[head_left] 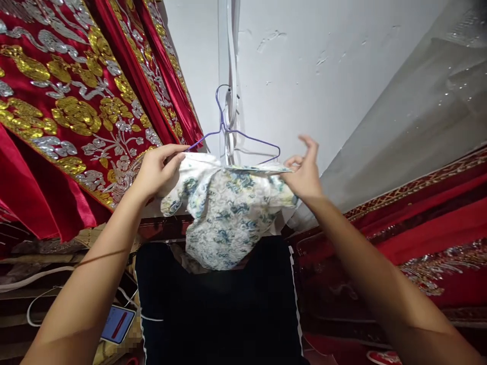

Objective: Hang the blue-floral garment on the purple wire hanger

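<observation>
A purple wire hanger (243,138) hangs by its hook from a white fitting on the wall. A white cloth with a blue-green flower print (224,213) is draped over the hanger's bar and hangs down. My left hand (158,170) grips the cloth and the hanger's left end. My right hand (304,170) pinches the cloth's edge at the hanger's right end, with its other fingers spread upward.
Red fabric with gold and silver embroidery (68,101) hangs at the left and lies at the right (426,223). A dark cloth (216,314) is below the hanger. A phone (117,324) and white cables lie at the lower left. The wall (304,76) is white.
</observation>
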A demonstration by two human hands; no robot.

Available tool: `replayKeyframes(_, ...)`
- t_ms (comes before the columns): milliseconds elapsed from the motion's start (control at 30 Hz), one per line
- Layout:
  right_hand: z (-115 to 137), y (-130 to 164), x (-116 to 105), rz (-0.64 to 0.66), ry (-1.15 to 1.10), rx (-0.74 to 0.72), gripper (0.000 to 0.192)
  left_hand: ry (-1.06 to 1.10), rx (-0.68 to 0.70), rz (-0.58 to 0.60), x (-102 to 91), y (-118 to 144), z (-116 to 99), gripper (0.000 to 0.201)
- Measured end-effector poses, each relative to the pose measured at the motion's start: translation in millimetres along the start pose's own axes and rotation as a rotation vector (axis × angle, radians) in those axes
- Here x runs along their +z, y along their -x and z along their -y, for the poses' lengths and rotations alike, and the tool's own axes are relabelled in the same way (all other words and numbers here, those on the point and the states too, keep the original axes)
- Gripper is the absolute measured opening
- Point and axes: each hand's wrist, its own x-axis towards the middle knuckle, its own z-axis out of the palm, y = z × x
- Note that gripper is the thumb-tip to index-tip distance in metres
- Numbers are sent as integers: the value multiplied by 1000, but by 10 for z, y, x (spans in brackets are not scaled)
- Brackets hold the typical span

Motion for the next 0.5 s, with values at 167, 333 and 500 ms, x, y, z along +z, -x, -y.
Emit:
replayKeyframes(167, 10, -325, -232, 68, 235, 62, 39, -44, 70, 59, -12, -114, 31, 28)
replayKeyframes(333, 282, -446, -454, 452, 29, 326, 31, -122, 53, -138, 31, -152, 230, 23)
replayKeyframes(500, 593, -394, -381, 503, -333, 484, 43, -59, -77, -295, 143, -232, 381, 21)
